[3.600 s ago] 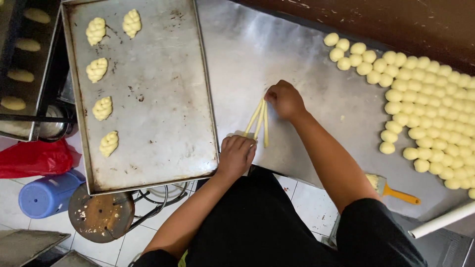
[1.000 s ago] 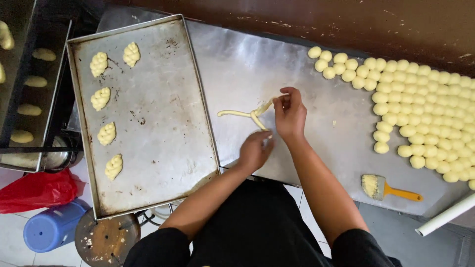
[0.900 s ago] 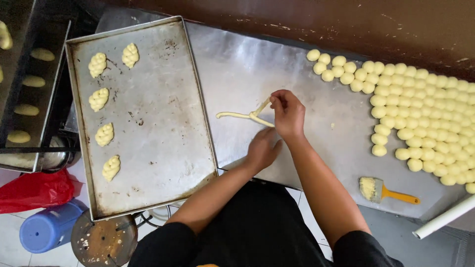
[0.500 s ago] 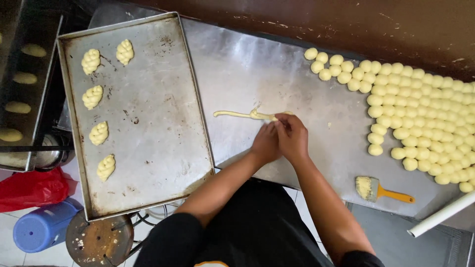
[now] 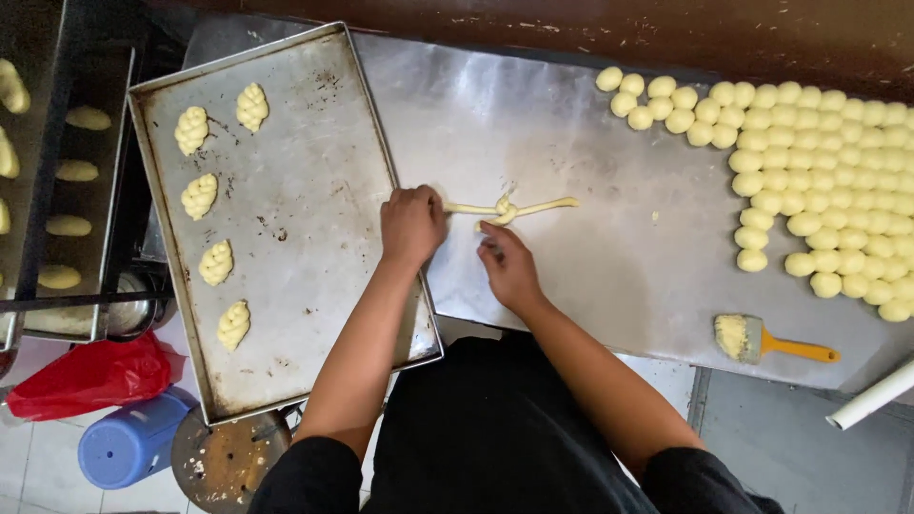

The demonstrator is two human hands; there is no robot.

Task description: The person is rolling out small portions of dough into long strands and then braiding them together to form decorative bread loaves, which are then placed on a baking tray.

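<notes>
Thin pale dough strands (image 5: 514, 207) lie crossed on the steel table (image 5: 590, 143), knotted in the middle, one end stretching right. My left hand (image 5: 412, 225) pinches the strands' left end, resting partly over the edge of the baking tray (image 5: 305, 286). My right hand (image 5: 506, 265) is just below the knot, with fingertips touching the dough. Several braided dough pieces (image 5: 217, 262) sit in a column on the tray's left side.
Many small dough balls (image 5: 819, 181) fill the table's right part. A yellow-handled pastry brush (image 5: 762, 340) lies at the front right, beside a white tube (image 5: 871, 397). A rack with dough trays (image 5: 57, 190), a red bag (image 5: 86, 376) and a blue container (image 5: 129, 438) are at left.
The head view shifted. The strands, earlier straight and held upright, have been folded and crossed into a knot. My left hand moved to their left end; my right hand dropped below the knot.
</notes>
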